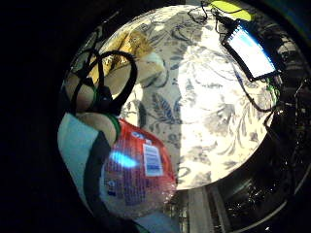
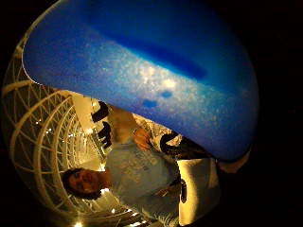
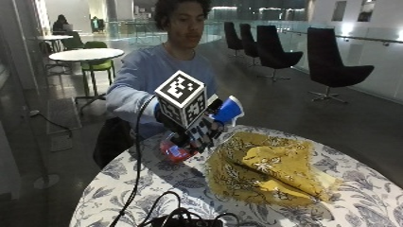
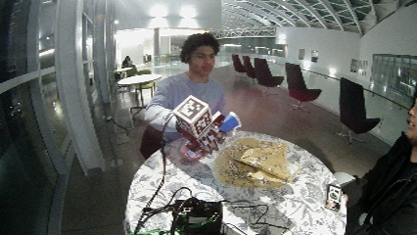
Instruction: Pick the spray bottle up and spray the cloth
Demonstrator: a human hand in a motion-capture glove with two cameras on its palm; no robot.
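Yellow floral cloth (image 3: 271, 168) lay crumpled on the patterned tabletop (image 3: 189, 189), at about three o'clock from the gloved right hand (image 3: 198, 130) in the outside view. That hand's fingers (image 3: 207, 135) were curled around a spray bottle (image 3: 176, 151) with a red body and a blue top (image 3: 228, 111), held up off the tabletop just beside the cloth's near edge. From the palm, the red labelled body (image 1: 141, 170) sat close against the hand, with a lit screen (image 1: 250, 51) lying well apart across the tabletop.
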